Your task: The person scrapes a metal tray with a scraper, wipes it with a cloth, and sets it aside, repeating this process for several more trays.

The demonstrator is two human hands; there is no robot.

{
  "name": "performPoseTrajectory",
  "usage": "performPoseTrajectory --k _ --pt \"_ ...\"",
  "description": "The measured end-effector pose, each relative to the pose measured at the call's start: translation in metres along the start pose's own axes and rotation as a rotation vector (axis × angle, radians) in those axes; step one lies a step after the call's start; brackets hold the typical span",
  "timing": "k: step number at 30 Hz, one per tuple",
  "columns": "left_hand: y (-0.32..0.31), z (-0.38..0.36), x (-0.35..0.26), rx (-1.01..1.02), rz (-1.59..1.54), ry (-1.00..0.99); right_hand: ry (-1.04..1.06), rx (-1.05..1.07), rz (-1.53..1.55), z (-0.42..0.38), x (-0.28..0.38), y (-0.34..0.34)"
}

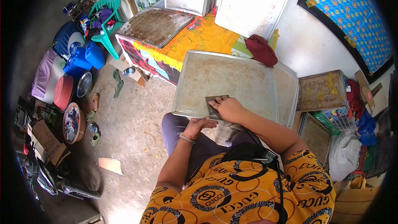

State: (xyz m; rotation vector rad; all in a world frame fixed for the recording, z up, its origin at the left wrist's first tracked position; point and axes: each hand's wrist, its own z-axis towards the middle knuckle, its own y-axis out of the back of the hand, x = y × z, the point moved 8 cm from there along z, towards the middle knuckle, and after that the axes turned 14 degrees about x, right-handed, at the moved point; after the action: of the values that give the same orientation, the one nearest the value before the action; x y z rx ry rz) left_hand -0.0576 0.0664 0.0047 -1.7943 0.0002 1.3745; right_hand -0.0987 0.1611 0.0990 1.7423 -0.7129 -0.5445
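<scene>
A worn metal baking tray (236, 72) slants in front of me, its near edge over my lap and its surface marked with brown stains. My right hand (230, 108) grips a dark flat square that looks like sandpaper (212, 107), pressing it onto the tray close to the near rim. Just below that rim is my left hand (201, 126), palm turned up and fingers stretched along the tray's edge. Beneath the right side of this tray, another tray (287, 93) shows. A dark red cloth (261, 50) lies at the far right corner.
Ahead, a table with a yellow cloth (207, 37) bears a rusty tray (155, 25) and upright trays (253, 4). On the right are a stained tray (321, 91), a crate (338, 118) and a white sack (345, 155). Leftward stand a green chair (108, 27), blue jugs (85, 58) and basins (64, 92).
</scene>
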Motion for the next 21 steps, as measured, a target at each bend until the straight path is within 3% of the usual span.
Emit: performPoseTrajectory --k 21 --pt "0.0004 0.003 0.0009 0.01 -0.022 -0.015 0.005 -0.009 0.015 0.0008 -0.0011 0.0016"
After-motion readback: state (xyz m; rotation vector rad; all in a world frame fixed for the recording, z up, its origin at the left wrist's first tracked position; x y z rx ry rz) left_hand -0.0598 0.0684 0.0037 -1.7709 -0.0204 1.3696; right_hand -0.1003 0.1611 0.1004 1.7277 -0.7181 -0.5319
